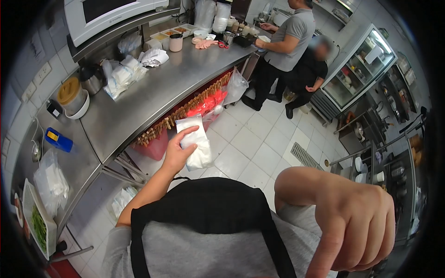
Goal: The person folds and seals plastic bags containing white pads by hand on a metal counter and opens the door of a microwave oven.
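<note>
My left hand (180, 153) is closed on a white plastic packet (198, 147), held out over the tiled floor beside the steel counter. Its thumb and index finger rest on the packet's near side; the contents cannot be made out. Very close to the camera, my right hand (354, 222) is raised at the lower right with its knuckles up and fingers curled downward. The fingertips are out of sight, so anything in them is hidden. Below lies the black apron (208, 204) over my grey shirt.
Along the steel counter (157, 88) lie white plastic packets (125, 76), a lidded tub (70, 95) and a blue device (59, 140). A basket of greens (39, 222) stands lower left. Two people (289, 41) are near the counter's far end, by a glass-door fridge (359, 69). Shelves (398, 185) line the right.
</note>
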Demonstrator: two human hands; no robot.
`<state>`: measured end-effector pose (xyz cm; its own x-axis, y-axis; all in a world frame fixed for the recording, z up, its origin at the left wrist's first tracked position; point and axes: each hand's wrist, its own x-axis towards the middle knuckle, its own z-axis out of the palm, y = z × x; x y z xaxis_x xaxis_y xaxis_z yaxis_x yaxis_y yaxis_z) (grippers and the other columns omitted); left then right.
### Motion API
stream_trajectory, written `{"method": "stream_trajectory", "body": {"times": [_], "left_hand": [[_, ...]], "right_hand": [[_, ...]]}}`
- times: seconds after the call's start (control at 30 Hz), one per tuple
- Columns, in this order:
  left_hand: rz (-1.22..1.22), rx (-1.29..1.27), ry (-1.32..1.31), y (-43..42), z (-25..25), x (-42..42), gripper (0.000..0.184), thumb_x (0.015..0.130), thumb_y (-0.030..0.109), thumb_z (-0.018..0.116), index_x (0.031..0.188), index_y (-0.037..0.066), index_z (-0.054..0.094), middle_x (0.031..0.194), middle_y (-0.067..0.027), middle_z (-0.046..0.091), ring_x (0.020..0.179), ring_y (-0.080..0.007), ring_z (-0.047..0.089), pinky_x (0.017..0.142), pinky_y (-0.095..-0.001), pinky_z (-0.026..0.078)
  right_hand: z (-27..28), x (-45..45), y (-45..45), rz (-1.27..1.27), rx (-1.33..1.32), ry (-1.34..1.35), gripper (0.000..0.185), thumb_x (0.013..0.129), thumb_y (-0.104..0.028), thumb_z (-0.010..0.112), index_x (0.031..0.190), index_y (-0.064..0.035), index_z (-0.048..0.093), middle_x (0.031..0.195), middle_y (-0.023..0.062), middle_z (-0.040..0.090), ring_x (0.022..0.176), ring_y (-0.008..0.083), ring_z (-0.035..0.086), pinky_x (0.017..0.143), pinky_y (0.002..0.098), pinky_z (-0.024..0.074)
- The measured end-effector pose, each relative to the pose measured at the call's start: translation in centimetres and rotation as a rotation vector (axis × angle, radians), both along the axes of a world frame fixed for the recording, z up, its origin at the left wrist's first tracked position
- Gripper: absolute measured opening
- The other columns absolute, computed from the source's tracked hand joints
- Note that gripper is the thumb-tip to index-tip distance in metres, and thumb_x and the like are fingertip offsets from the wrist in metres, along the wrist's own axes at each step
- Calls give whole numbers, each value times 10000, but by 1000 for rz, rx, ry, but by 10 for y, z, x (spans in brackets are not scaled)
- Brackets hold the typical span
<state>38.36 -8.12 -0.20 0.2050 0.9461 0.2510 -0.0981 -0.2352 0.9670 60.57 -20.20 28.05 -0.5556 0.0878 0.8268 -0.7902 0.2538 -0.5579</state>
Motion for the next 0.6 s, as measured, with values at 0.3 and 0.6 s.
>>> {"method": "stream_trajectory", "body": {"times": [0.3, 0.6], "left_hand": [[-5, -47, -87, 2, -12, -6, 494, 783, -53, 611, 1264, 48, 569, 1220, -63, 579, 1105, -133, 532, 973, -286, 401], [3, -39, -40, 0, -10, -4, 493, 770, -50, 611, 1254, 42, 576, 1222, -74, 586, 1121, -140, 525, 986, -291, 388]], "right_hand": [[-4, -9, 5, -45, 133, 210, 290, 747, 46, 484, 507, -110, 441, 503, -8, 408, 460, 95, 440, 839, 496, 558], [-4, -5, 19, -72, 221, 145, 338, 823, -37, 537, 504, -104, 448, 483, -12, 388, 446, 115, 439, 812, 502, 560]]}}
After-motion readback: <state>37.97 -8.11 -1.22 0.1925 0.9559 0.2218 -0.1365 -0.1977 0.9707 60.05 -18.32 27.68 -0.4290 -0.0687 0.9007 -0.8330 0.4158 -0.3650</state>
